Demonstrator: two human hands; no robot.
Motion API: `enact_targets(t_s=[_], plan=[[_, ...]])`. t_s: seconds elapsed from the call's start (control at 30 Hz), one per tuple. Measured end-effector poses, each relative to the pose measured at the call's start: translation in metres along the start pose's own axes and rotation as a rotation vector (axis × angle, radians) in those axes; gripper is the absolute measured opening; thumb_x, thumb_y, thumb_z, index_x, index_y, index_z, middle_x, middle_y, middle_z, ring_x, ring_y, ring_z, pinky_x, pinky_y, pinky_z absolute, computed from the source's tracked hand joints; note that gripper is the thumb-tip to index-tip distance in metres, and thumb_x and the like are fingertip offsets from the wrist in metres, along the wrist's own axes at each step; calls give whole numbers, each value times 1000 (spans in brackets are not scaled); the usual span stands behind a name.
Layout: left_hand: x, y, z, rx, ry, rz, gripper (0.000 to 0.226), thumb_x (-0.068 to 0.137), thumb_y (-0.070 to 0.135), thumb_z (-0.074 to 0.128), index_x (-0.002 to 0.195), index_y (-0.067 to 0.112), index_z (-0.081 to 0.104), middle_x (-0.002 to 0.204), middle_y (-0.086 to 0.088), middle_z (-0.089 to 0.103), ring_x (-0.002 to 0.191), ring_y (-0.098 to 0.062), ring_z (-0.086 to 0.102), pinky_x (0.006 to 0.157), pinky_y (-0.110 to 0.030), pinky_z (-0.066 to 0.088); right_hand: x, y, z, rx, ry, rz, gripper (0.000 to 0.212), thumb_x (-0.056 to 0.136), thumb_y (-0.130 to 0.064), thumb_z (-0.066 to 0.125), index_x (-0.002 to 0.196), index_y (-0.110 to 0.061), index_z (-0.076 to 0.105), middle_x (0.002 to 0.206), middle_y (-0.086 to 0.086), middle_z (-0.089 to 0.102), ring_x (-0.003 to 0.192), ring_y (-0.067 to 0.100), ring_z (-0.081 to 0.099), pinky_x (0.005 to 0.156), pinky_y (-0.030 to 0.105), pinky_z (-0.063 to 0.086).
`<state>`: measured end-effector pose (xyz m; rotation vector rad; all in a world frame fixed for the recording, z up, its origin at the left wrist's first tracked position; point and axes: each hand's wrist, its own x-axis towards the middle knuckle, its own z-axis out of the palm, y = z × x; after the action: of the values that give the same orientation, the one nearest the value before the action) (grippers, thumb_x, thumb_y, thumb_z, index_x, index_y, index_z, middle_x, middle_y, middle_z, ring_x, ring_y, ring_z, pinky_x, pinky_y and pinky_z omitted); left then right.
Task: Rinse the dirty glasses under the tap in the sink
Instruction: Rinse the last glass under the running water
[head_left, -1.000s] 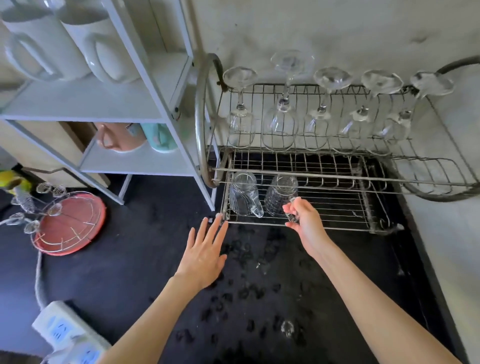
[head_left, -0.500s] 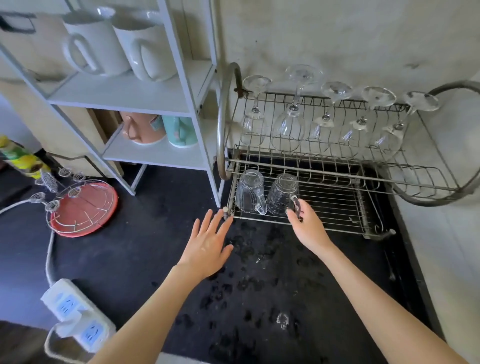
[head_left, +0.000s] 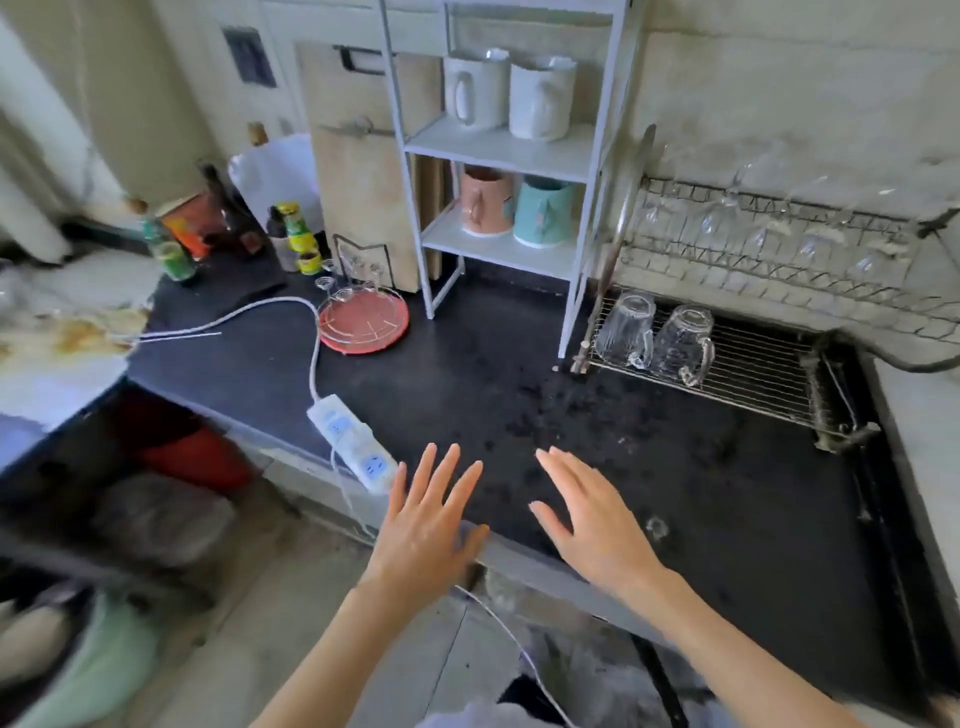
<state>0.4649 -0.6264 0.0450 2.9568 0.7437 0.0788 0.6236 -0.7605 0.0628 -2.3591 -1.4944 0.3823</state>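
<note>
a cluster of bottles and jars (head_left: 228, 236) stands at the far left of the dark tabletop (head_left: 467, 364), near a white cable that runs to a white power strip (head_left: 352, 441) lying close to the tabletop's front edge. a round red tray (head_left: 363, 325) with a wire insert sits behind the strip, just in front of a wooden board (head_left: 358, 171) leaning against the wall. beside it, a white shelf unit (head_left: 506, 150) carries two white mugs (head_left: 509, 93) on its upper level and a pink cup (head_left: 487, 200) next to a teal cup (head_left: 545, 210) below.

in the foreground, the left hand (head_left: 428, 525) hovers over the tabletop's front edge, fingers straight and spread, holding nothing. the right hand (head_left: 592, 514) hangs just beside it over the wet, spotted surface, fingers likewise extended and empty. both hands are well apart from the glassware.

further right, two clear glass mugs (head_left: 654, 338) rest upside down side by side on the lower grid of a wire dish rack (head_left: 769, 374), their handles facing the front. stemmed glasses (head_left: 769, 228) hang inverted along the rack's upper tier against the wall, blurred so their number cannot be told. neither tap nor sink can be made out in this view.
</note>
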Motion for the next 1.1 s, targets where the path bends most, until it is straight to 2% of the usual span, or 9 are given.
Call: enact_targets(t_s=[0.1,0.23,0.33,0.43,0.53,0.7,0.83,0.97,1.1], plan=[[-82,-27,-7,-11,-42,-121,61,82,52,38,132,18,49,138,-12,49,128,-37,45,95,-59,41,-23,-60,31,-39,-83,-151,68,96,-57,10,138,-16,44,142,6,47,129,23,48,102,46,41],[-166,-71,-27,2,-10,-296,63,79,49,54,134,18,47,139,-14,47,126,-38,46,92,-57,43,-26,-141,52,-74,-111,-339,62,96,-56,12,132,-19,46,133,7,56,120,23,55,94,51,45],[-211,-104,-48,8,29,-434,79,67,44,75,135,18,44,141,-15,45,128,-40,44,91,-60,42,-13,-203,59,-77,-170,-497,70,89,-62,19,142,-21,37,147,6,40,134,22,40,110,48,32],[-243,-140,-66,39,65,-578,69,75,48,60,136,19,43,142,-15,43,130,-40,41,94,-61,40,11,-255,68,-54,-171,-616,79,79,-64,11,148,-27,20,157,-2,17,145,16,15,115,33,1],[-261,-178,-79,74,88,-695,64,82,52,38,136,18,45,143,-15,42,131,-40,38,99,-58,31,45,-301,78,1,-115,-687,73,83,-60,20,146,-23,30,153,3,29,142,20,24,115,39,9],[-256,-253,-87,77,131,-801,66,85,53,32,140,19,40,147,-13,36,137,-38,29,105,-53,15,119,-365,99,-23,-120,-788,74,83,-61,16,147,-25,25,155,0,23,144,16,17,116,37,6],[-230,-323,-97,61,228,-863,75,82,62,13,148,27,16,158,-4,7,142,-24,-11,110,-41,-7,192,-409,104,-47,-157,-821,62,96,-52,33,150,-28,14,158,-5,11,145,12,6,118,35,1],[-198,-378,-113,21,278,-908,70,87,61,19,149,28,13,158,-3,2,143,-25,-12,113,-42,-7,257,-447,100,-39,-155,-816,61,96,-48,35,149,-28,13,158,-5,12,145,10,7,118,35,2],[-175,-437,-123,14,155,-931,65,95,54,30,149,31,-1,157,-2,-13,143,-26,-17,116,-44,-6,315,-481,105,-68,-171,-817,62,96,-49,35,149,-28,13,157,-5,14,145,11,10,119,37,5]])
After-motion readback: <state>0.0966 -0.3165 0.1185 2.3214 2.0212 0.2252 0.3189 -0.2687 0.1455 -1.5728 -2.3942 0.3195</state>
